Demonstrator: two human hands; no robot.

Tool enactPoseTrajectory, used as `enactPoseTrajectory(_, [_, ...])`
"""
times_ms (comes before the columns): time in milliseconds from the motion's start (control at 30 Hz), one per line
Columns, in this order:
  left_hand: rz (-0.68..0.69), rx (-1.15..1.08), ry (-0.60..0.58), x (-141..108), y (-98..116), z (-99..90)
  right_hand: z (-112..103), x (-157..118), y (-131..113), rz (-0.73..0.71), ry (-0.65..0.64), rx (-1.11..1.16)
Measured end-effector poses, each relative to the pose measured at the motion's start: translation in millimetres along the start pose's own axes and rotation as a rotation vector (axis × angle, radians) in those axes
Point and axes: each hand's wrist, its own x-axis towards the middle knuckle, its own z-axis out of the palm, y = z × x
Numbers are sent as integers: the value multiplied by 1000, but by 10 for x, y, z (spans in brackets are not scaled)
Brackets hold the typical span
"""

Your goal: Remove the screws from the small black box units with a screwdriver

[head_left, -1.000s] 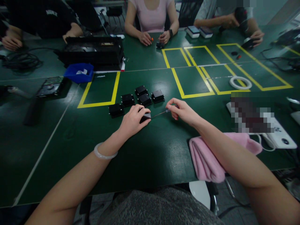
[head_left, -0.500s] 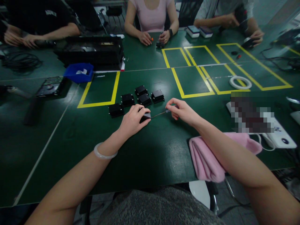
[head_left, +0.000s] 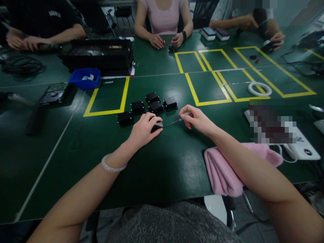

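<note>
1. Black box is held on the table by the left hand — firm pressure is advised.
2. Screwdriver is pinched in the right hand, tip at the box's right end — alignment should be ensured.

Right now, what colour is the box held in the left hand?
The box is black; best seen in the head view.

And here's the small black box, dark-faced and boxy, down on the green tabletop, half covered by the left hand! In comes the screwdriver, thin metal shaft slanting down leftward, tip right at the box's near right end (too small to tell exactly what it meets), its handle mostly tucked inside the right hand!
</note>
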Motion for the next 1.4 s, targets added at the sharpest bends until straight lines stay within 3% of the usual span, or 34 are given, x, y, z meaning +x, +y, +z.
enactPoseTrajectory(1400, [-6, 8, 7, 3, 0, 6, -1, -7, -5, -6, -10, 10])
